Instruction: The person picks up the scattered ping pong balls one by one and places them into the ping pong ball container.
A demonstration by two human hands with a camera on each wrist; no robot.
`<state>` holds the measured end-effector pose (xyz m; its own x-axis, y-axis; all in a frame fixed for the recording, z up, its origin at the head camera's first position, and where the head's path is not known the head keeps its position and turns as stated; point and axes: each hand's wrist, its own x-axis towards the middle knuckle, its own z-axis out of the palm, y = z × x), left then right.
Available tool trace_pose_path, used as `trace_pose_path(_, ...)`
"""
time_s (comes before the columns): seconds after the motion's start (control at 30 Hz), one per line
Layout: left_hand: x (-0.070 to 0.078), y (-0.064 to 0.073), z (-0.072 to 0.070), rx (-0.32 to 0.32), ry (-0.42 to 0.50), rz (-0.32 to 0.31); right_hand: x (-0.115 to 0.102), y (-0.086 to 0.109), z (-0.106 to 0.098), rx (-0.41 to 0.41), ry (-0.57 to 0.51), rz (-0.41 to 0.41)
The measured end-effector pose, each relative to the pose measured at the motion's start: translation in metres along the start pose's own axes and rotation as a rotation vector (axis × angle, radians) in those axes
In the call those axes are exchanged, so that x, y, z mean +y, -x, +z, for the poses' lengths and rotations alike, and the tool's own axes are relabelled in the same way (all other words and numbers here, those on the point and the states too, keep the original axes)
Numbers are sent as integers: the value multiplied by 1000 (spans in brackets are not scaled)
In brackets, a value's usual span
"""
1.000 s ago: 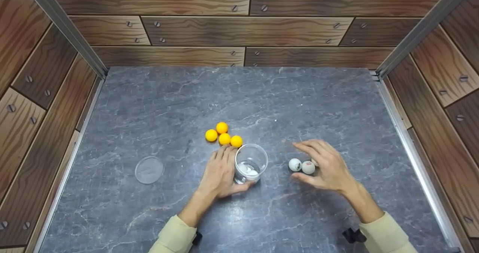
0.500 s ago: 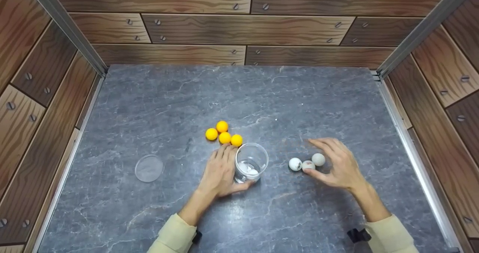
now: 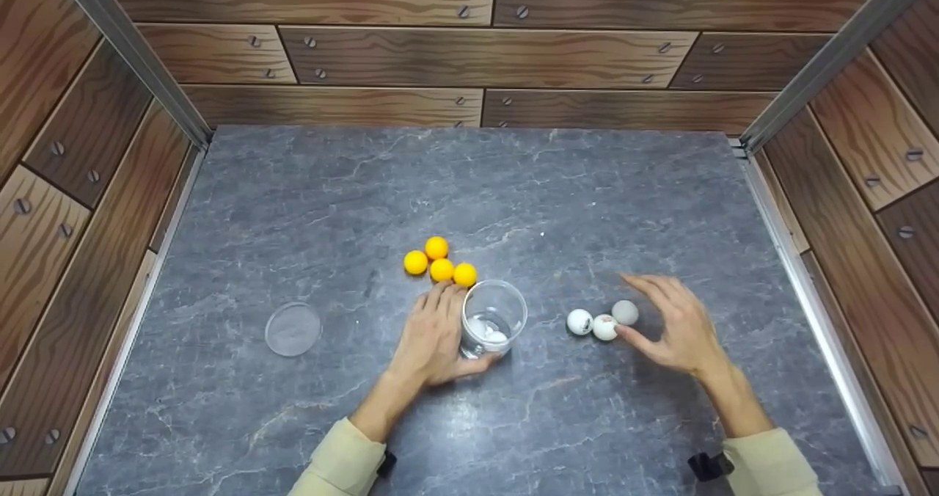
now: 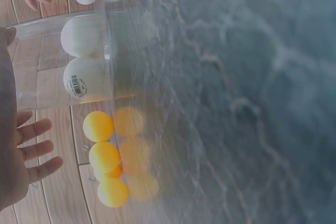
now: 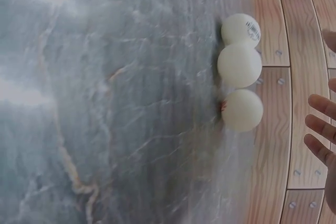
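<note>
My left hand rests against the left side of a clear plastic cup, its thumb along the near side and its fingers extended and spread. White ping-pong balls lie at the bottom of the cup. To the right, my right hand is open with the thumb apart from the fingers, thumb tip right at a white ball with red print. Two more white balls, one with black print and one plain, lie close to it. Nothing is between the right hand's fingers in the right wrist view.
Several orange ping-pong balls lie clustered just beyond the left hand, the nearest one close to the cup. A round clear lid lies flat at the left on the grey marbled table. Wood-patterned walls enclose three sides.
My right hand has drawn back to the right, uncovering the plain white ball. The left hand and the cup have stayed in place.
</note>
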<state>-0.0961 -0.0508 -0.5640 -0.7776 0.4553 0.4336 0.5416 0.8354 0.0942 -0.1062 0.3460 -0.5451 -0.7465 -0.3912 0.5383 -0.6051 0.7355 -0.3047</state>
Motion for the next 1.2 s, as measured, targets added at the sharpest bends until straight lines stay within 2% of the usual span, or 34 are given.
trace_pose_path(0.3, 1, -1, -2, -39, -8, -11, 11, 10, 3, -55, 32, 79)
trace_pose_path(0.57, 0, -1, -1, -23, 2, -12, 19, 20, 7, -58, 41, 118)
trace_pose_path(0.77, 1, -1, -1, -38, -4, -13, 24, 26, 10, -77, 46, 121)
trace_pose_path(1.07, 1, -1, -1, -50, 8, -19, 28, 32, 14, -118, 25, 201)
trace_pose_path(1.2, 1, -1, -1, -52, 2, -18, 29, 34, 17, -112, 34, 196)
